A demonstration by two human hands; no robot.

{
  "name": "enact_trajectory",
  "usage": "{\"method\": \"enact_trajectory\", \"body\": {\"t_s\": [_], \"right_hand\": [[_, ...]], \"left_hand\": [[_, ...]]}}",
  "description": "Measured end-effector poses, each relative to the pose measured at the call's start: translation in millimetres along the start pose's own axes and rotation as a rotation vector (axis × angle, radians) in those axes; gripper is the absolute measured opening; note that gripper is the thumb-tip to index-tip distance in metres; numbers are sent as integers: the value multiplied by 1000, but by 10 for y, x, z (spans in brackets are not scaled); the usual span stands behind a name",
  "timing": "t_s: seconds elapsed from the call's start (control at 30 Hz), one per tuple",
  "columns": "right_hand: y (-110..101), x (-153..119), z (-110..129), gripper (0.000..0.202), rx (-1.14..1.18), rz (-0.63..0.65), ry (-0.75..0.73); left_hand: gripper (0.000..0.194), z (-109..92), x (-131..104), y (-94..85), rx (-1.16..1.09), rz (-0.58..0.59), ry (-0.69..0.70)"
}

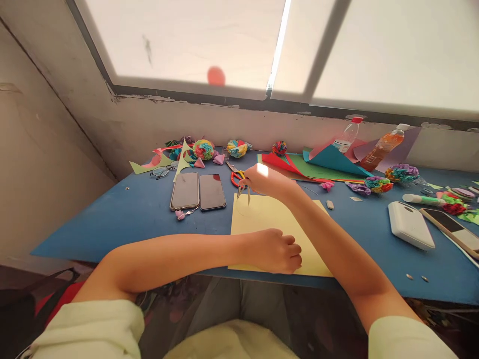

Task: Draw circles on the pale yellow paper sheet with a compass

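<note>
The right hand (264, 180) is pinched shut around the top of a small metal compass (245, 192). The compass legs point down onto the top left part of a yellow sheet of paper (277, 219). A faint curved pencil line shows there, so the hand probably holds the top so the tool can spin.

The left hand (279, 251) is curled in a loose fist and holds nothing. It rests on the near edge of the yellow paper, most likely to keep the sheet from sliding.

Just behind the right hand lie scissors with red handles (235, 178). To the left of both hands, two phones (197, 191) lie flat, side by side, screens dark. Farther left are glasses (160, 172) and green paper scraps.

Beyond the right hand is a pile of colored paper sheets (318, 167), red, green and blue. Along the wall sit round paper balls (203, 148) folded in many colors.

Far to the right of the right hand are a white box-like pack (410, 224), another phone (451, 228), a marker pen (422, 200), a clear bottle with a red cap (348, 133) and an orange drink bottle (383, 145). The bottle labels are too small to read, and I can see no other writing.

Everything sits on a blue table (130, 214).
</note>
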State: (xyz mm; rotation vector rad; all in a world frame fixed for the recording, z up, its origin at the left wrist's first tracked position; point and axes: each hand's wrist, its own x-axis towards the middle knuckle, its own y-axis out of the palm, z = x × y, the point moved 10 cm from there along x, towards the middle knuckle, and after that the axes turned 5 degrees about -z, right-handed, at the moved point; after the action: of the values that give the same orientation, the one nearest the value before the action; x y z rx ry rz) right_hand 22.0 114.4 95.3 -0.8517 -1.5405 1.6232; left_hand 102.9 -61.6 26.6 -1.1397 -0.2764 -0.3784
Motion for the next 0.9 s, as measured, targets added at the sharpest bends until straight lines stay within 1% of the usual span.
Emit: {"method": "enact_trajectory", "body": {"t_s": [0.17,0.33,0.4,0.53,0.67,0.77,0.83,0.9], "right_hand": [[-16,-96,102,21,59,58,-120],[-23,-196,102,14,90,169,-146],[-33,-193,99,16,105,160,-134],[-37,-135,109,21,91,90,-117],[48,-81,68,27,57,106,-71],[3,-101,99,23,48,74,-119],[-16,-156,111,18,38,104,-142],[-30,-216,83,14,21,149,-123]], "left_hand": [[19,6,-7,12,1,-9,-7],[18,-6,0,-18,-4,-16,10],[17,-2,1,-13,-1,-12,6],[20,6,4,-18,3,-26,-3],[21,-2,4,-26,6,-29,7],[18,3,0,-9,10,-21,3],[16,2,-3,5,9,-18,3],[16,0,-3,13,5,-18,4]]}}
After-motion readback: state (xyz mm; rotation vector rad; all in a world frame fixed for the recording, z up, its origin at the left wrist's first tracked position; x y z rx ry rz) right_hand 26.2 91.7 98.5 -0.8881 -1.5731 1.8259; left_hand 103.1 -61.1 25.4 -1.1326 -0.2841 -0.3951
